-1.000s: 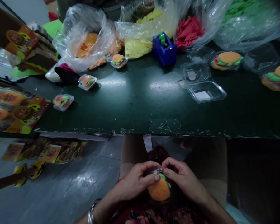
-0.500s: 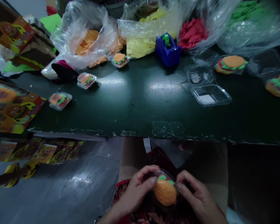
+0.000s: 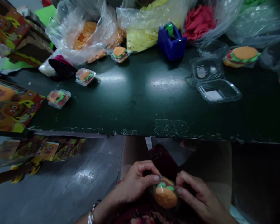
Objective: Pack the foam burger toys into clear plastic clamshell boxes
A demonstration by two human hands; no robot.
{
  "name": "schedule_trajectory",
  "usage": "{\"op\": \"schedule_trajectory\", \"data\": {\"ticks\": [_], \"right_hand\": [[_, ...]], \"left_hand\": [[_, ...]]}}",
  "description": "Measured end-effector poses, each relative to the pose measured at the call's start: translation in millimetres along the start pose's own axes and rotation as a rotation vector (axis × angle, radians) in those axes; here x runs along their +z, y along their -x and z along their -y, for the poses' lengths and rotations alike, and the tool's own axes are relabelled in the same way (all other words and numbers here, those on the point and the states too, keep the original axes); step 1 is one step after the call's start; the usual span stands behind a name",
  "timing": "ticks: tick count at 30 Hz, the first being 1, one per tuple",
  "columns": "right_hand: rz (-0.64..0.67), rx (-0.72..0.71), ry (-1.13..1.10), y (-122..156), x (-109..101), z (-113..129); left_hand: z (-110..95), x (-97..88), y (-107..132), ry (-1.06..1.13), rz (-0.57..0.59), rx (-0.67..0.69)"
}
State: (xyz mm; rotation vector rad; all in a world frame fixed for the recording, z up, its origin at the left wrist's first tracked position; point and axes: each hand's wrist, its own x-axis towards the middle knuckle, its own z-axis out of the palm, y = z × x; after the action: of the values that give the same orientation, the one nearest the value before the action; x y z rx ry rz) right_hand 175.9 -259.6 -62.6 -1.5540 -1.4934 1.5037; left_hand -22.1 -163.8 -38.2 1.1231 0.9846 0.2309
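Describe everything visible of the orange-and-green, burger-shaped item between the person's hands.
The orange-and-green burger-shaped item sits in a clear, plastic-looking pack. Its rounded orange bun faces the camera, with a green layer and some red beyond. It is held tilted in front of the dark green tabletop. The left hand's grip pinches the pack's left side; the right hand's grip is at its right edge.

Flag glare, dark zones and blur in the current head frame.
Head view: two pale glare patches on the dark green table, another on the grey floor; head view: lower right sinks to near black; head view: lettering on the printed card at left is smeared; head view: toy burger between the hands is dim but recognisable.
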Motion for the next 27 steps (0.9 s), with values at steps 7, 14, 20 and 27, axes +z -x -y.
{"op": "schedule_trajectory", "data": {"ticks": [7, 14, 20, 27], "right_hand": [[0.012, -0.022, -0.028, -7, 3, 2], [-0.004, 0.006, -0.032, -4, 17, 3], [-0.029, 0.170, -0.304, -24, 11, 18], [-0.060, 0.242, -0.461, -20, 10, 24]], "left_hand": [[9, 2.1, 2, 0.000, -0.038, -0.046], [27, 7.2, 15, 0.083, -0.103, -0.159], [67, 8.5, 20, 0.568, -0.276, -0.173], [75, 8.3, 26, 0.692, -0.350, -0.220]]}}
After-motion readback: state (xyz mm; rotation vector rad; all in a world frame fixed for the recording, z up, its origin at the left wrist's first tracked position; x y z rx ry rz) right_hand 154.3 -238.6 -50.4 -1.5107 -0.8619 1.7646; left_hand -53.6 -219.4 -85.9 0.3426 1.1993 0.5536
